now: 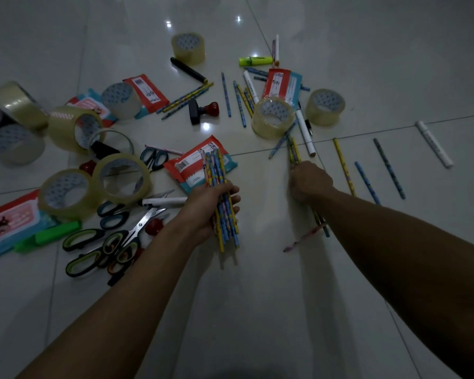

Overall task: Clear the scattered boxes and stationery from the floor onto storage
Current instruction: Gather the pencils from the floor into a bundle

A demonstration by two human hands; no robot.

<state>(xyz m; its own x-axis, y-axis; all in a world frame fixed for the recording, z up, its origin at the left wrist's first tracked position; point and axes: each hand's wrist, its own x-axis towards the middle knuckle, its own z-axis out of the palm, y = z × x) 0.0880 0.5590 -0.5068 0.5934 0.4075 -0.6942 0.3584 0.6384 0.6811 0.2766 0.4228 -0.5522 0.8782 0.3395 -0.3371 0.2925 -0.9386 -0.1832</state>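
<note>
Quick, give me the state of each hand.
Left hand: closed, holding a bundle of pencils.
Right hand: closed around a few pencils on the floor.

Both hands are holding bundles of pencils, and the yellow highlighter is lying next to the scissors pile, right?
Not quite. The head view shows both hands, left and right, gripping pencils, but the yellow highlighter lies far from the scissors pile, beyond the tape rolls.

dim indoor room, glossy pale tiled floor (257, 310), scattered stationery
</note>
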